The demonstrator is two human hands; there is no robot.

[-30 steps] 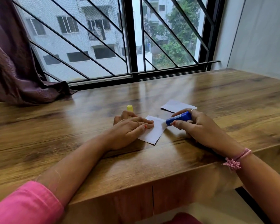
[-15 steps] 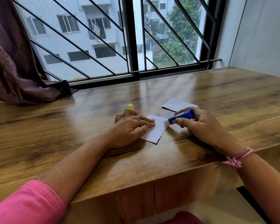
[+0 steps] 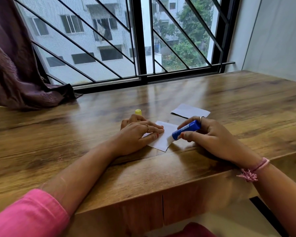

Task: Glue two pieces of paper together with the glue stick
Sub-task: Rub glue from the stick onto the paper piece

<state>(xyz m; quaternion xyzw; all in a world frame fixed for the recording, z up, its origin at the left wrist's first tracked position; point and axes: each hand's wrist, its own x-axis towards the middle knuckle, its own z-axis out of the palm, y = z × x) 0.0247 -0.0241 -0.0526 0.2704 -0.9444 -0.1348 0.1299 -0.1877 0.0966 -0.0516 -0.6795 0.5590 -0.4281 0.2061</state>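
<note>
Left hand (image 3: 137,134) lies flat, fingers straight, pressing the near paper (image 3: 162,139) onto the wooden table (image 3: 246,103). Right hand (image 3: 210,134) grasps the blue glue stick (image 3: 185,130), fingers curled round its barrel; tip tilted down, meeting the near paper at its right edge. Second paper (image 3: 190,111) lies apart, beyond the right hand. Yellow cap (image 3: 138,112) stands just behind the left hand
</note>
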